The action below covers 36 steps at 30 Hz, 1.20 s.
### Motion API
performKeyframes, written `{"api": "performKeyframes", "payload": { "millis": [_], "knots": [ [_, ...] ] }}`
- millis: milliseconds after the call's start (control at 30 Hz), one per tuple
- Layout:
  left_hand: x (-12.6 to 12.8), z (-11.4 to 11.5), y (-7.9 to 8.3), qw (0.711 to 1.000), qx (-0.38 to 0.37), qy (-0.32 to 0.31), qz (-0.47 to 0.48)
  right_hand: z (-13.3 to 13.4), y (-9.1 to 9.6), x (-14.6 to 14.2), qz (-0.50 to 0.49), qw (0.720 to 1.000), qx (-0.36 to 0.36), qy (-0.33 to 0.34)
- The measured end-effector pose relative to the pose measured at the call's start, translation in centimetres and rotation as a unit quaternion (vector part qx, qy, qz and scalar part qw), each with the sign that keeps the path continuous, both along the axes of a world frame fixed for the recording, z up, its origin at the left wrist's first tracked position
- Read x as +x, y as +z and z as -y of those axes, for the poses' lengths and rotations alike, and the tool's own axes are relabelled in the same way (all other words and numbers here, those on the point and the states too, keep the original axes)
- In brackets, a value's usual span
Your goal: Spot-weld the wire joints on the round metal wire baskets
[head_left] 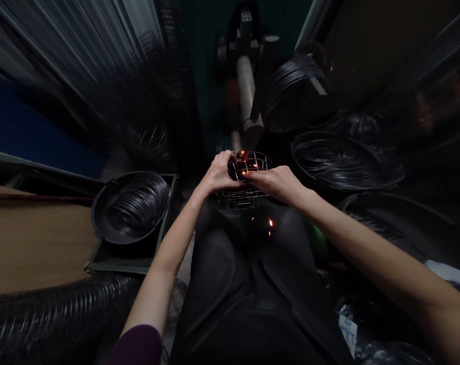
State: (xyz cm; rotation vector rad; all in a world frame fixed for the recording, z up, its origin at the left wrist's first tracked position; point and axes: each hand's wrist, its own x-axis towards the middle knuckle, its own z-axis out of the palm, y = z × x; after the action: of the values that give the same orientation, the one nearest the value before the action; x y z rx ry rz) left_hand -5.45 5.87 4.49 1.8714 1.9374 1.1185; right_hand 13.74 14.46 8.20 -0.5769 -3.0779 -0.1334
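A round wire basket (239, 197) of thin metal rods is held between my two hands, above my knees and under the arm of a spot welder (248, 91). My left hand (219, 173) grips its left side, thumb stretched along the near side and fingers curled over the far rim. From the right, my right hand (277, 182) pinches the near part of the basket, its fingertips close to glowing orange sparks. More sparks fall over my dark trousers (253, 284). Whether my right fingers also hold a loose piece of wire cannot be made out.
At left, a dark bowl (99, 215) with coiled metal rings (139, 205) rests on a metal-framed box. Wire rings fill a round tray (344, 159) at right, and more hang on a bar (317, 86) above it. Stacked wire rings (59, 309) lie lower left.
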Motion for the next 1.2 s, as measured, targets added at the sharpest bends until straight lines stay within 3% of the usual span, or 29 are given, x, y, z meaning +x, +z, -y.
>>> {"api": "performKeyframes", "payload": {
  "millis": [167, 333, 567, 733, 967, 1100, 1200],
  "knots": [
    [-0.2, -0.2, 0.4, 1.0, 0.002, 0.011, 0.007, 0.2, -0.1, -0.2, 0.0, 0.999, -0.026, -0.042],
    [-1.5, -1.8, 0.1, 1.0, 0.012, 0.015, 0.012, -0.8, -1.0, -1.3, -0.038, 0.995, -0.035, -0.083],
    [-2.6, -2.9, -0.4, 1.0, 0.025, -0.001, 0.013, -1.6, -3.1, -0.6, -0.198, 0.977, -0.053, -0.06],
    [-3.1, -3.8, -0.5, 0.999, 0.03, 0.011, 0.033, -2.6, -3.9, -1.3, -0.274, 0.953, -0.08, -0.101],
    [-5.0, -5.4, -0.5, 0.999, 0.028, -0.005, 0.037, -4.1, -3.7, -3.1, -0.312, 0.93, -0.125, -0.147],
    [-4.7, -5.8, -0.4, 0.998, 0.033, -0.017, 0.044, -3.8, -3.0, -3.1, -0.284, 0.937, -0.12, -0.165],
    [-5.0, -5.3, -0.6, 0.996, 0.03, -0.034, 0.081, -3.0, -1.9, -1.5, -0.264, 0.946, -0.096, -0.16]
  ]
}}
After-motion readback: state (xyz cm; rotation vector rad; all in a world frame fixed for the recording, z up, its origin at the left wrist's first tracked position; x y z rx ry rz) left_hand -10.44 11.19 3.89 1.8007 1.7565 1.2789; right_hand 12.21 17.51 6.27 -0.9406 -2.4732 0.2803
